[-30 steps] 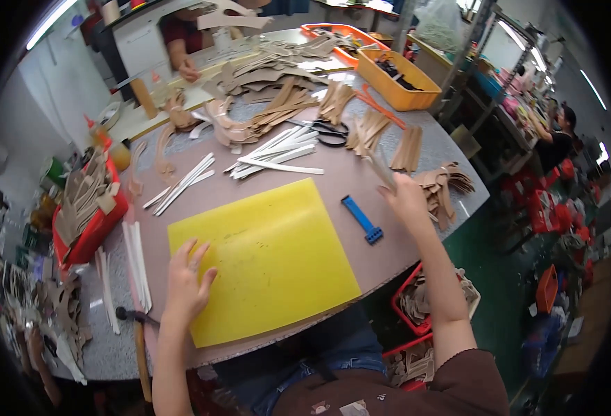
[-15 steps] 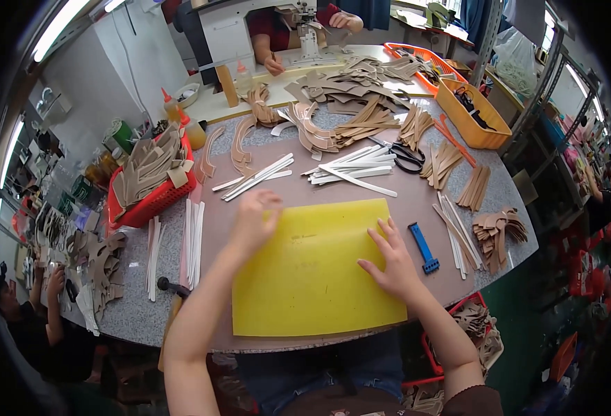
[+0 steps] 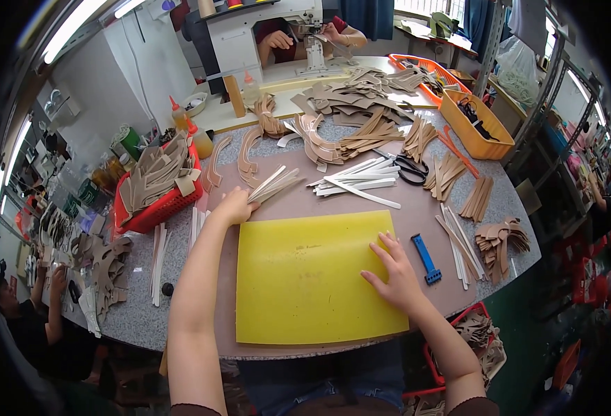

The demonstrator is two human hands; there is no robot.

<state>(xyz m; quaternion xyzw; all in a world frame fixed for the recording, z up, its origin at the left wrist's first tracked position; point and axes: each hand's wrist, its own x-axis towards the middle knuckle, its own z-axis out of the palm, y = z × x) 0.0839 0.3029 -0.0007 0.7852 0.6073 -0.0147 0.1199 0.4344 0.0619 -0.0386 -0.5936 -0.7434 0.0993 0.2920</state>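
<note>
A yellow sheet (image 3: 305, 277) lies on the brownish work mat in front of me. My right hand (image 3: 394, 276) rests on its right side with the fingers spread, holding nothing. Beyond the sheet's far left corner, my left hand (image 3: 234, 206) has closed on the near end of a small bundle of white strips (image 3: 276, 184). The fingertips are partly hidden behind the hand. A larger pile of white strips (image 3: 361, 177) lies to the right of that bundle, with black-handled scissors (image 3: 411, 168) beside it.
Left is a red basket (image 3: 160, 220) of brown pieces; near it stand glue bottles (image 3: 200, 139). A blue tool (image 3: 426, 259) lies right of the sheet. Bundled brown strips (image 3: 477, 200) line the right edge. A yellow bin (image 3: 489, 142) stands far right. Opposite, a person's hands (image 3: 277, 40) are at a sewing machine (image 3: 313, 52).
My left hand has moved from above the sheet's far left corner to the small bundle of white strips and taken hold of it. My right hand stays on the sheet.
</note>
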